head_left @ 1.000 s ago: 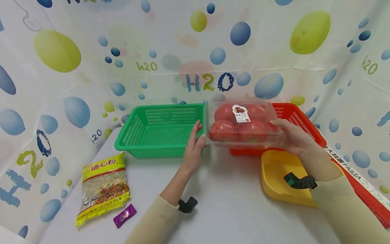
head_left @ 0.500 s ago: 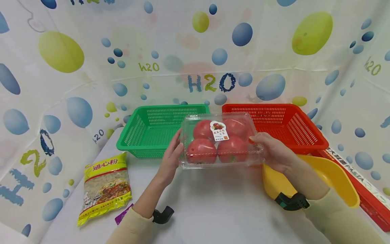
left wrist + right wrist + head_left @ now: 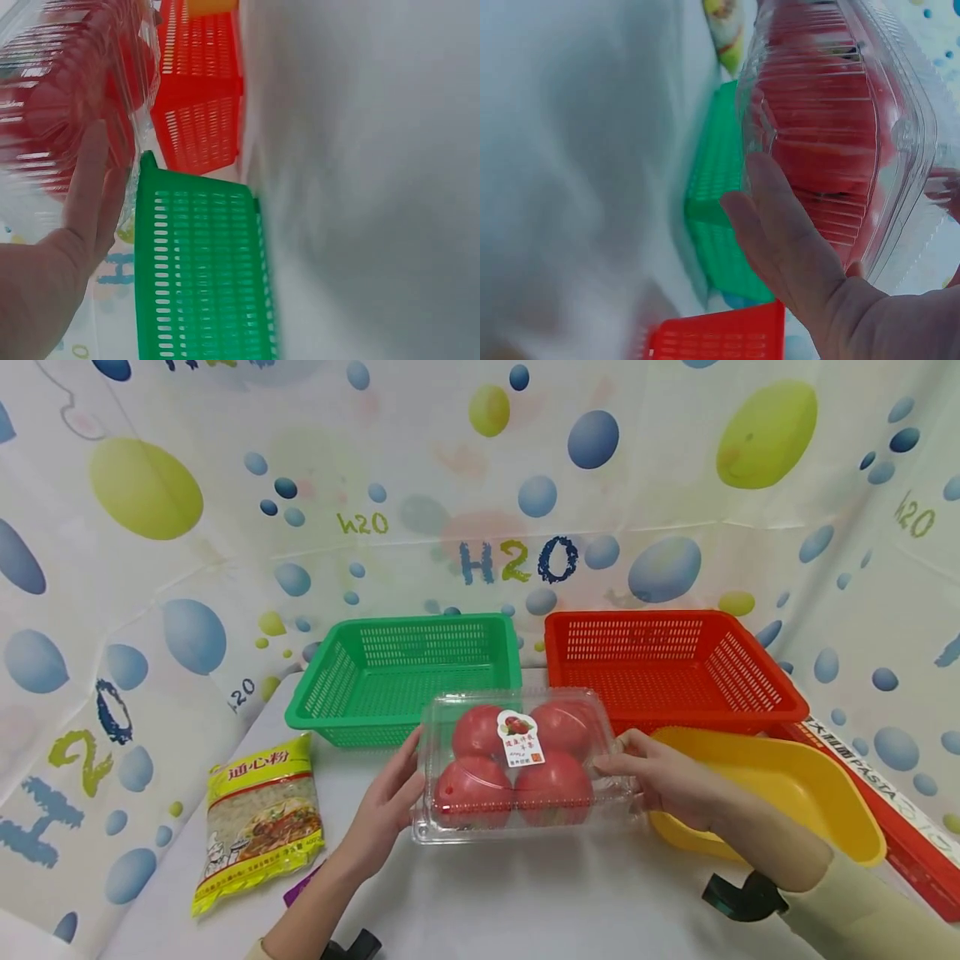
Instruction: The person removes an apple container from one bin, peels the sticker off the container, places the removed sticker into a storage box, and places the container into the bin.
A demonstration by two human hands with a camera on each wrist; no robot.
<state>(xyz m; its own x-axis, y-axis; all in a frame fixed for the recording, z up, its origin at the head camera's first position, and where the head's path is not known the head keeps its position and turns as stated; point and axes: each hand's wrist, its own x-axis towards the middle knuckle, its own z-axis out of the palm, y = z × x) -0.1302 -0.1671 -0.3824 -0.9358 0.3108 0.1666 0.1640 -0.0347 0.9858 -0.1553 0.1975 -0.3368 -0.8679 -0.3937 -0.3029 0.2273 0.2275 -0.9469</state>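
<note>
A clear plastic clamshell box of red tomatoes with a small label on its lid is held between both hands, low over the white table, in front of the two baskets. My left hand presses its left end with straight fingers. My right hand grips the right end, fingers under the box and thumb on the rim. Whether the box touches the table I cannot tell.
An empty green basket stands behind on the left, an empty red basket on the right. A yellow tray lies under my right forearm, a red pasta box beyond it. A yellow noodle bag and purple sachet lie at left.
Both hands have brought the tomato box down and toward me, from over the red basket's left end to the table in front of the baskets.
</note>
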